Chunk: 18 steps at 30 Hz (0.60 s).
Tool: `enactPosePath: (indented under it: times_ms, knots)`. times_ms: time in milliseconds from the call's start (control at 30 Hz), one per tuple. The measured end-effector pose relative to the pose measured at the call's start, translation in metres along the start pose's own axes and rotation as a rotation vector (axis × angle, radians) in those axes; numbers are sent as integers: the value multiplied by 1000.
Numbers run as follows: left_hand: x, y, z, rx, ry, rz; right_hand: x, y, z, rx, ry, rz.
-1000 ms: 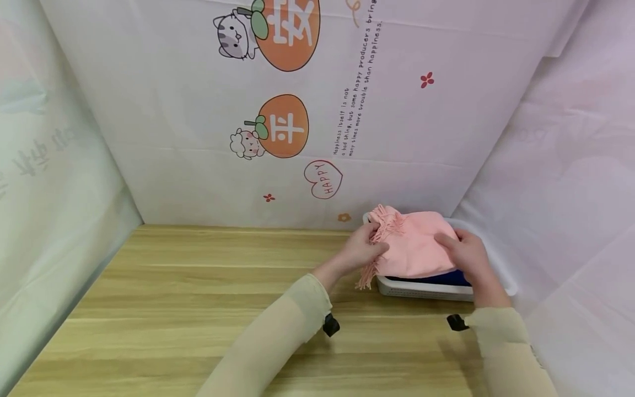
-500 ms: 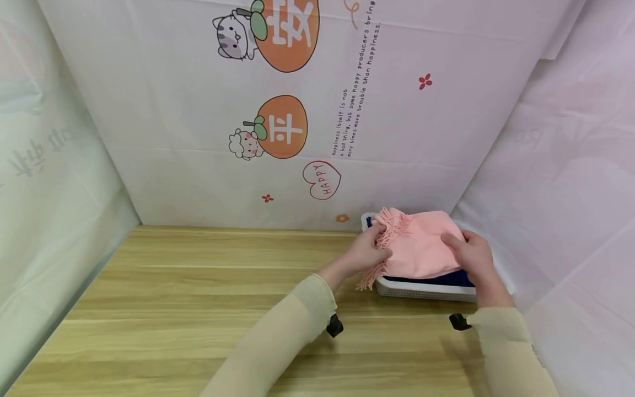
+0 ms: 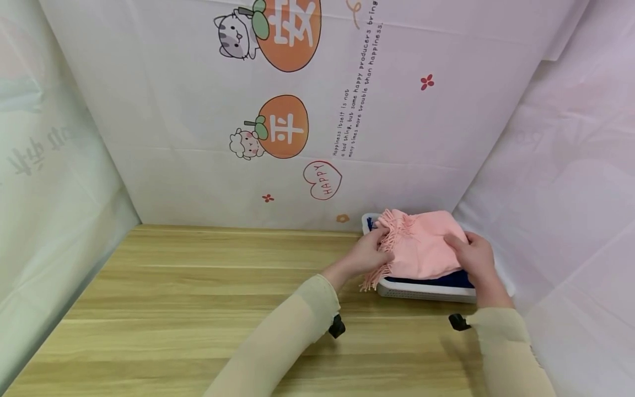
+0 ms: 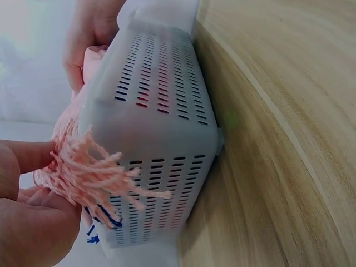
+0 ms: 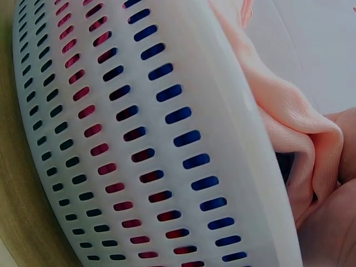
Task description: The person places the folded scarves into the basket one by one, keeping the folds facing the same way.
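A folded pink scarf with fringed ends lies over the top of a white perforated plastic basket. My left hand pinches the scarf's fringed end between thumb and fingers, at the basket's left side. At the opposite end my right hand grips the folded edge, thumb on top. Dark blue cloth shows in the basket beneath the scarf. In the left wrist view, pink fringe hangs over the basket's outer wall, with some blue strands below it. Through the slots in the right wrist view, blue and red fabric shows.
The basket stands on a wood-grain table in the back right corner. A printed white sheet rises behind it, and another white sheet hangs close on the right.
Both hands have shifted slightly right with the scarf, then nearly stopped. More of the basket's back left rim and the blue cloth there is now uncovered.
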<state>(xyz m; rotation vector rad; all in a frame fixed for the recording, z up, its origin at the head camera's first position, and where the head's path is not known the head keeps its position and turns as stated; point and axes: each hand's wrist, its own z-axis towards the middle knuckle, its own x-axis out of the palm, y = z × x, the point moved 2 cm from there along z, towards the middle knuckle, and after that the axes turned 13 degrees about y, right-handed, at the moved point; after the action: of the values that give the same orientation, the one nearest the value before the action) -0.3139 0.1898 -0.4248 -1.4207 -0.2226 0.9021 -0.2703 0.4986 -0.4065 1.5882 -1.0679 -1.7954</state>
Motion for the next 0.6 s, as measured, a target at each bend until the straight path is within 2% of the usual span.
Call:
enactPosePath:
  times_ms: [133,367,600]
  knots:
    - [0,2,1,8,16,-22,1,-1,1,17,-32,2]
    - [0,0,3,-19,33,-55,1,-1,1,26,-59,21]
    - [0,-3,5,3,75,-46,-1,-4,3,51,-72,21]
